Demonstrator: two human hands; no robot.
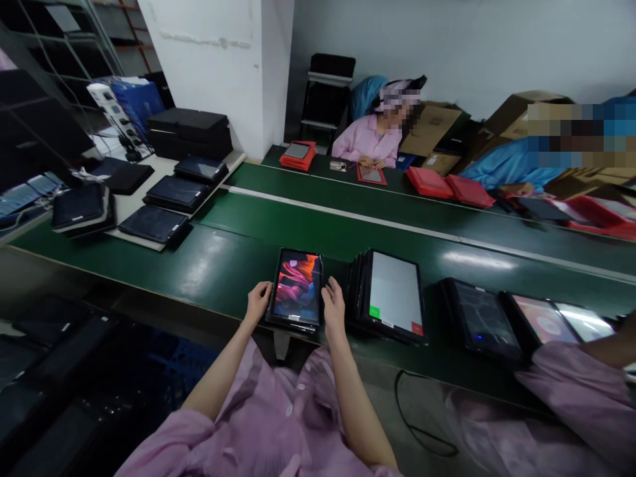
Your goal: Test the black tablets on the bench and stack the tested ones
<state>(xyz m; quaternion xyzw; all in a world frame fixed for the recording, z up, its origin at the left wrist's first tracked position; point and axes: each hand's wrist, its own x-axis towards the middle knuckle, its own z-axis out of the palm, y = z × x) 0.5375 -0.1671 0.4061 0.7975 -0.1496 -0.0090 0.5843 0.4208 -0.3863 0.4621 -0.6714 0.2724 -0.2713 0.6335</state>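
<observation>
A tablet (pixel 297 288) with a lit orange and blue picture on its screen lies at the near edge of the green table (pixel 218 265). My left hand (pixel 258 301) grips its left edge, fingers curled on the rim. Along the tablet's right edge rests my right hand (pixel 334 308), fingers bent against the rim. Right beside it stands a stack of tablets (pixel 390 295); the top one shows a white screen with a green and a red button.
More lit tablets (pixel 517 318) lie to the right, by a neighbour's pink sleeve (pixel 576 384). Dark tablets (pixel 154 222) sit on a white board at left. Across the table two people work among red cases (pixel 447 185) and cardboard boxes. A black cable (pixel 412 424) hangs below.
</observation>
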